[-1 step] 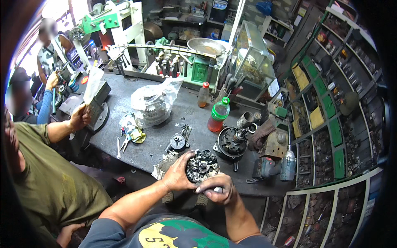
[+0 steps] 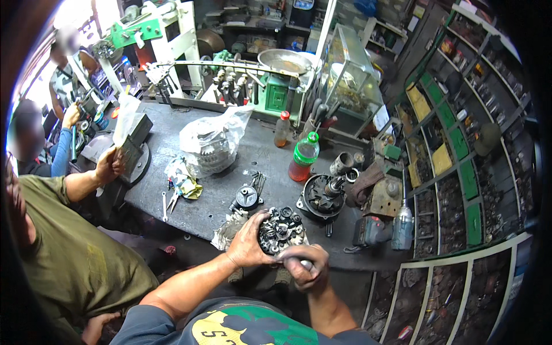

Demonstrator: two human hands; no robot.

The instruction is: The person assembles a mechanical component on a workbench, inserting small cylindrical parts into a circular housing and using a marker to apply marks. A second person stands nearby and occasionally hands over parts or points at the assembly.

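At the near edge of the bench, my left hand (image 2: 248, 244) is wrapped round the side of a round alternator part (image 2: 282, 231), its open inside facing up. My right hand (image 2: 306, 269) is closed in a fist at the part's near right rim. The pale butt end of a tool handle (image 2: 307, 264) shows in that fist; the tool's working end is hidden. Just beyond lies a small round black part (image 2: 247, 196) with thin rods. To the right sits an alternator housing with its rotor (image 2: 322, 198).
A plastic-bagged alternator (image 2: 210, 146), a bottle of red liquid (image 2: 303, 159), a wrench (image 2: 164, 206) and pliers (image 2: 175, 201) stand or lie on the bench. A cordless power tool (image 2: 371, 231) lies at right, by parts shelves (image 2: 443, 158). A person in an olive shirt (image 2: 80, 230) stands at left.
My right fist has turned slightly and shifted a little to the right, the handle end with it. The left hand keeps its hold on the alternator part.
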